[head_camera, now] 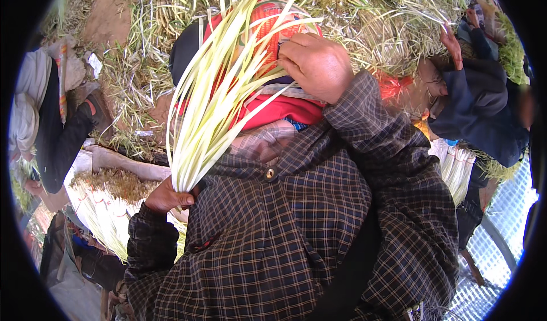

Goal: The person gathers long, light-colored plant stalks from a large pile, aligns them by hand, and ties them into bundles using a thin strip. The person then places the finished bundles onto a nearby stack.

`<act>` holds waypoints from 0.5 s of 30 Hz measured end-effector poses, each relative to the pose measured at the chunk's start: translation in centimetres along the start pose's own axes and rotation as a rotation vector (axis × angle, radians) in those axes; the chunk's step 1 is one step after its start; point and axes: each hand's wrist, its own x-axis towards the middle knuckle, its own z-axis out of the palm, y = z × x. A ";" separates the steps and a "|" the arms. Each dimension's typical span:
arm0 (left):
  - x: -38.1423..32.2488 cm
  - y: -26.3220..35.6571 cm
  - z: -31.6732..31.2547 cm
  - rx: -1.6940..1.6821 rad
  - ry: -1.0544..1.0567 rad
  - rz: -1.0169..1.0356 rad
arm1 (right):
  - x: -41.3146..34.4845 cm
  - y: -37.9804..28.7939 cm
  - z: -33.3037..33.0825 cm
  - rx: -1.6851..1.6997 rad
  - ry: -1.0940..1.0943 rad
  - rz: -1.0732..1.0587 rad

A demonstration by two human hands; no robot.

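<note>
My left hand (170, 196) grips the white lower ends of a bunch of pale yellow-green leaves (213, 94), which look like blanched chives. The long flat blades fan upward and away over my lap, some bent over at the tips. Beside the upper part of the bunch, my right hand (318, 64) is curled, thumb and fingers pinched on a few blades along its right side. Its fingertips are partly hidden. Under the leaves lie red cloth (277, 109) and a red patterned cover (267, 34) across my lap.
Loose leaves and straw litter (367, 26) cover the ground ahead. Tied bundles of pale stalks (100, 210) lie at the left; more bundles (457, 167) stand at the right. A person in dark clothing (478, 94) works at the right, another person's legs (55, 124) show at the left.
</note>
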 end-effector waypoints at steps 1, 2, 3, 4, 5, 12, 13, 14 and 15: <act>0.0 -0.1 0.1 -0.011 0.008 0.000 | 0.2 0.1 0.1 -0.023 0.036 -0.031; -0.1 -0.3 0.1 -0.032 0.002 0.007 | 0.3 0.6 -0.1 -0.007 -0.010 -0.033; -0.1 -0.4 0.1 -0.018 0.016 0.021 | 0.4 1.3 -0.4 -0.076 -0.072 0.119; -0.1 -0.6 0.1 -0.011 0.014 0.040 | 0.7 2.4 -1.0 -0.143 -0.135 0.230; 0.0 -0.8 0.0 -0.004 0.004 0.054 | 0.8 3.7 -1.7 -0.213 -0.195 0.342; 0.3 -1.5 -0.5 -0.019 -0.023 0.087 | -1.8 6.3 -6.8 -0.217 -0.072 0.269; 0.4 -1.5 -0.6 -0.013 -0.028 0.092 | -2.0 5.7 -6.6 -0.247 -0.038 0.045; 0.5 -1.5 -0.7 0.000 -0.028 0.087 | -2.2 4.8 -5.5 -0.104 -0.043 0.252; 0.5 -1.4 -0.7 0.002 -0.041 0.097 | -2.2 4.0 -4.4 -0.036 -0.018 0.204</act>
